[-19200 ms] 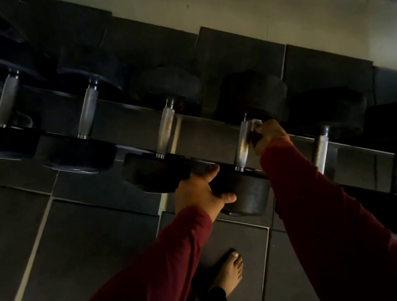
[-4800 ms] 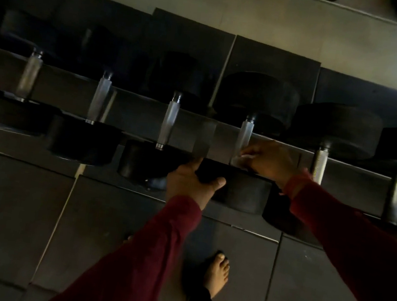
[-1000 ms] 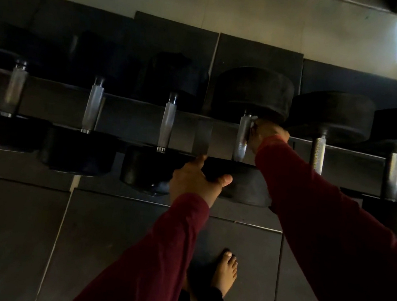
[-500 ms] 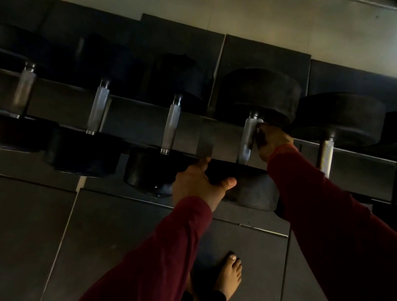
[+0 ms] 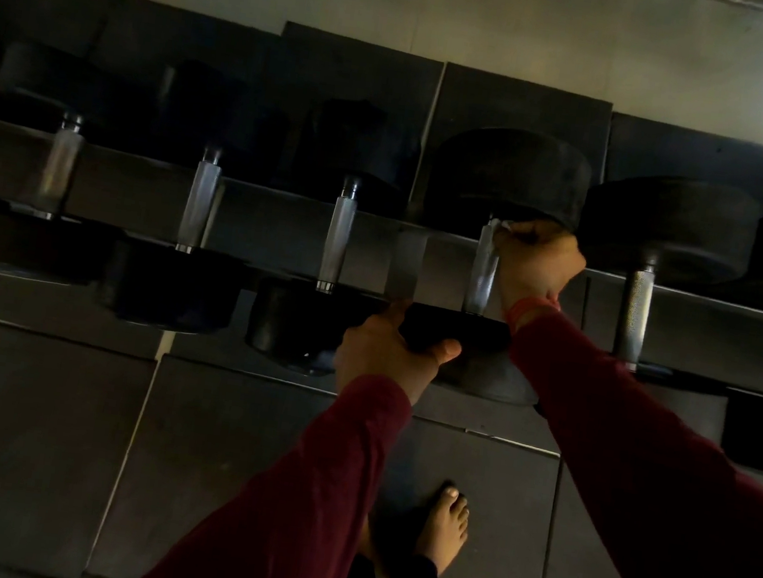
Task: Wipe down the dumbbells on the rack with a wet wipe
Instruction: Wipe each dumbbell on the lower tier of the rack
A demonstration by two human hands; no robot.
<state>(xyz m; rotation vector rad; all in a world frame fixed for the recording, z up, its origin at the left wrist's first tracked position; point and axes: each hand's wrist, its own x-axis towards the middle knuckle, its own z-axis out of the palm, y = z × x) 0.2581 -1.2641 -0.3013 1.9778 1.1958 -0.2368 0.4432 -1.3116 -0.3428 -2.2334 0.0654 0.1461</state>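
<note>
From my remote station I record a dim scene: a row of dumbbells lies across a low rack (image 5: 688, 300), black heads front and back, steel handles between. The right hand (image 5: 535, 265) is curled round the far end of one dumbbell's handle (image 5: 482, 273), just under the rear head (image 5: 506, 174), with a scrap of white wet wipe (image 5: 504, 226) showing at the top of the fist, pressed against the steel. The left hand (image 5: 385, 352) grips the near head (image 5: 456, 330) of the same dumbbell, thumb laid along its front edge, fingers reaching over the top; I cannot see the fingertips. Both arms wear dark red sleeves. Neighbouring handles (image 5: 337, 239) lie to the left and right, apart from either hand. Below, a bare foot (image 5: 445, 525) stands on dark floor tiles (image 5: 35, 437). A pale wall runs behind the rack.
</note>
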